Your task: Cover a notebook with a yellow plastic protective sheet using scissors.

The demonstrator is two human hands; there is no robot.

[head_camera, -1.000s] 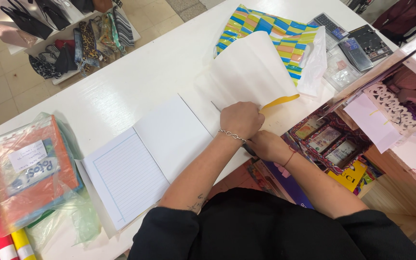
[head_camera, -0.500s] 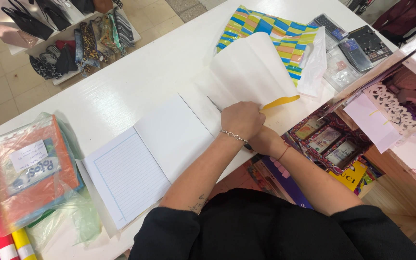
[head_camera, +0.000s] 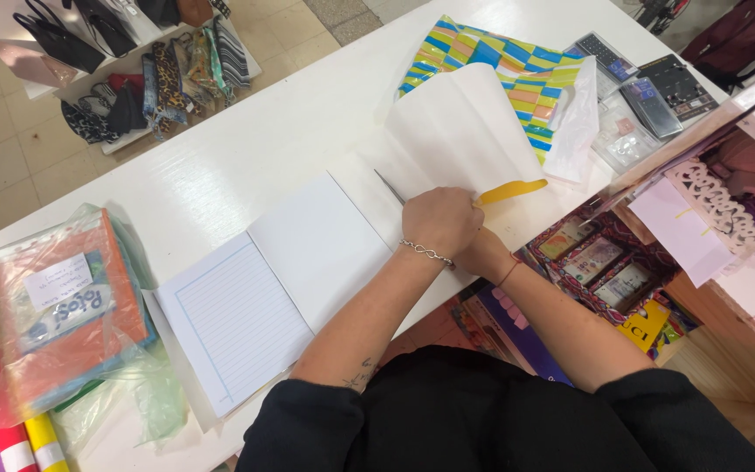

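- Head view: I look down at a white table (head_camera: 246,166). My left hand (head_camera: 440,220) sits in the middle of the frame, curled into a loose fist on a big white sheet (head_camera: 460,131).
- A thin grey blade (head_camera: 389,186) pokes out from under that fist, toward the upper left. It may be scissors, but the handles are hidden, so I cannot tell how the fingers hold it.
- My right hand (head_camera: 485,253) is tucked just behind the left one, lower right of it. Its fingers are hidden. I cannot tell if it holds anything.
- The sheet lies above my hands, curling up toward the top of the frame. A yellow strip (head_camera: 513,190) shows at its lower right edge.
- I think the sheet is light, thin and floppy. It would crease or tear fast. I would hold it near the edge by my fist and keep it flat.
- An open lined notebook (head_camera: 273,288) lies to the lower left, touching the sheet.
- Striped paper (head_camera: 517,74) lies under the sheet, upper right.
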